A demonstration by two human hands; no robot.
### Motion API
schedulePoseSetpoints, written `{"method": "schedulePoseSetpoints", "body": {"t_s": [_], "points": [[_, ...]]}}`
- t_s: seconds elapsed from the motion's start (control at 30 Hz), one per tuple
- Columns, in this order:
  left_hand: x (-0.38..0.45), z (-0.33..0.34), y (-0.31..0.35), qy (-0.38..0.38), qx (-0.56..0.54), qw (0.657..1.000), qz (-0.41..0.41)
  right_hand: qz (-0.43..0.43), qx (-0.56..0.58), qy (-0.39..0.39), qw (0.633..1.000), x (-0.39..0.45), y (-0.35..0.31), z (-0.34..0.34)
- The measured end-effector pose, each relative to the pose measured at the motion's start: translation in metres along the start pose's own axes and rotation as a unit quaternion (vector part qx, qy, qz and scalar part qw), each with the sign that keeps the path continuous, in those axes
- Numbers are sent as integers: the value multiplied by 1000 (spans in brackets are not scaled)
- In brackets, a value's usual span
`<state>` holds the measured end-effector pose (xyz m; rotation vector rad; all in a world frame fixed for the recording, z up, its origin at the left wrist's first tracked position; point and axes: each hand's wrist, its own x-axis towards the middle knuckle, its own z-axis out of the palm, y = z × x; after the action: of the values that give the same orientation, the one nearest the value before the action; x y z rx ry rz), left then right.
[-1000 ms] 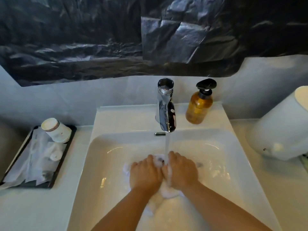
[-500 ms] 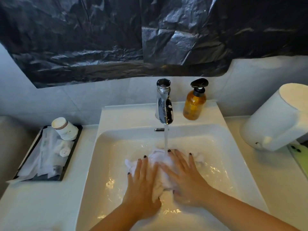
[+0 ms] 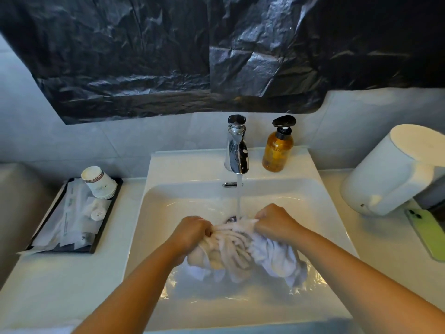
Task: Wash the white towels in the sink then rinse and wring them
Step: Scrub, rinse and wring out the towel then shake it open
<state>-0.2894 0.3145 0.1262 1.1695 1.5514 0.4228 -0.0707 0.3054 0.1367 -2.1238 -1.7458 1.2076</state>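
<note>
Head view, looking down. White towel (image 3: 237,251) bunched and wet in the middle of the white sink (image 3: 168,213), under running water from the chrome tap (image 3: 237,150) at the far edge. Left hand (image 3: 192,231) and right hand (image 3: 274,221) slightly apart, each fisted on a fold of towel. Amber pump bottle (image 3: 278,150) right of the tap. Black tray (image 3: 101,235) with paper cups (image 3: 98,182) far left.

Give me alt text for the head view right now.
Both hands, left hand and right hand, grip a bunched white towel under the running faucet in the white sink. An amber soap bottle stands behind the basin.
</note>
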Motion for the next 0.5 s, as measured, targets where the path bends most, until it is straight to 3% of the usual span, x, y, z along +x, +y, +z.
{"method": "schedulePoseSetpoints", "body": {"t_s": [0.03, 0.1, 0.17, 0.23, 0.33, 0.5], "points": [[2, -1, -2, -2, 44, 999, -16, 22, 2, -7, 1000, -1, 4, 3], [5, 4, -10, 42, 198, 979, -18, 42, -11, 53, 998, -4, 11, 12], [3, 19, -18, 103, 369, 923, 42, -5, -85, 139, 987, -7, 19, 33], [1, 42, -30, 91, 465, 872, 119, -64, -177, 154, 970, -13, 23, 63], [-1, 64, -49, 52, 535, 834, 125, -89, -245, 184, 948, -13, 36, 99], [19, 64, -54, 85, 532, 825, 173, -133, -252, 251, 925, 10, 38, 99]]}}
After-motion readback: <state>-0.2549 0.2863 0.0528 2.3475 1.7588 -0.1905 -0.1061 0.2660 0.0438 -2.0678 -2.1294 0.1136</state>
